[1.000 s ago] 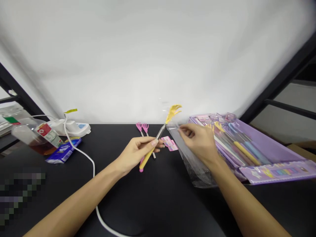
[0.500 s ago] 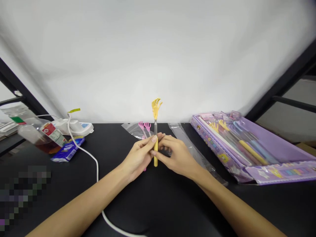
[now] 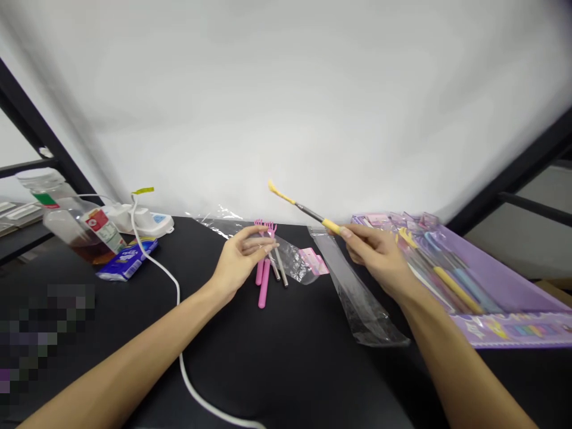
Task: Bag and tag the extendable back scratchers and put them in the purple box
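Observation:
My right hand (image 3: 375, 253) is closed around the handle of a yellow back scratcher (image 3: 309, 211), raised above the table and tilted, its claw end pointing up to the left. My left hand (image 3: 236, 259) has thumb and fingers apart, holding nothing, just over two pink back scratchers (image 3: 264, 286) lying on the black table. Beside their handles lie two thin metal rods (image 3: 280, 268). A clear plastic wrapper (image 3: 295, 265) with a pink card (image 3: 314, 261) is spread behind and beside them. Another long clear plastic sleeve (image 3: 361, 298) lies below my right hand.
A purple display box (image 3: 509, 238) on the right holds several wrapped back scratchers. On the left are a bottle with brown liquid (image 3: 84, 232), a blue packet (image 3: 127, 259) and a white power strip (image 3: 158, 224). A white cable (image 3: 179, 298) runs toward the front edge.
My left hand has let go of the yellow back scratcher and moved left. My right hand has carried it to the right, tipping it from upright to slanted. The pink back scratchers now show more fully.

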A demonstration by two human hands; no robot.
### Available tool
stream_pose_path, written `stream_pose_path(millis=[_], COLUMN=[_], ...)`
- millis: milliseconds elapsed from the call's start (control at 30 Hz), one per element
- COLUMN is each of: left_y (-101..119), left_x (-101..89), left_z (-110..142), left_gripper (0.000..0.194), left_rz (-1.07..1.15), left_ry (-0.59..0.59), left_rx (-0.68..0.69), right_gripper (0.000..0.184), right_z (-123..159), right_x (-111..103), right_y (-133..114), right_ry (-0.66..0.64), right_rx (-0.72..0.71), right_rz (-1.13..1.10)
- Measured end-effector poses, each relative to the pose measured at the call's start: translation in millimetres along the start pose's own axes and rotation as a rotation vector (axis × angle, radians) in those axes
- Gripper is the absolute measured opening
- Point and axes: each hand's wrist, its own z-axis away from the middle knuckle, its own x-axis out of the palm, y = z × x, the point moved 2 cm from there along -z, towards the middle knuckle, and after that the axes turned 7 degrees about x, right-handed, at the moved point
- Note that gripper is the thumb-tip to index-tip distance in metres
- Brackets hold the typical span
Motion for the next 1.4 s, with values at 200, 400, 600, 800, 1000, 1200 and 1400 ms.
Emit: stream_pose_path(millis=[200, 400, 600, 800, 1000, 1200, 1400], left_y=[-9.1, -8.1, -8.1, -13.9, -10.8, -7.2, -6.7], left_x=[-5.3, -2.1, -8.6, -9.4, -7.4, -0.5, 15.9], left_z=[-6.9, -6.1, -10.5, -10.9, -7.4, -6.3, -0.9], left_gripper=[0.035, 0.06, 0.052, 0.053, 0.044, 0.054, 0.055], left_rz=[-0.05, 0.015, -0.168, -0.103, -0.181, -0.013, 0.15], left_ry=[0.063, 0.062, 0.09, 0.086, 0.096, 0.095, 0.096], left_rx=[0.013, -0.028, 0.056, 0.043, 0.081, 0.04, 0.028], right_gripper=[0.038, 0.039, 0.034, 0.031, 0.03, 0.038, 0.035], right_z=[7.0, 8.4, 8.0, 6.6, 7.9, 4.3, 8.8], right_x=[-28.3, -37.4, -43.2, -39.2, -30.3, -21.2, 25.4], right_y=[-6.2, -5.4, -1.6, 0.9, -0.9, -1.1, -1.3], right_ry=[-0.088, -0.257, -0.192, -0.132, -0.056, -0.036, -0.155], right_rx=[0.057, 0.07, 0.049, 0.017, -0.009, 0.101, 0.128], right_rz=[0.213, 0.354, 0.43, 0.402, 0.318, 0.218, -0.001])
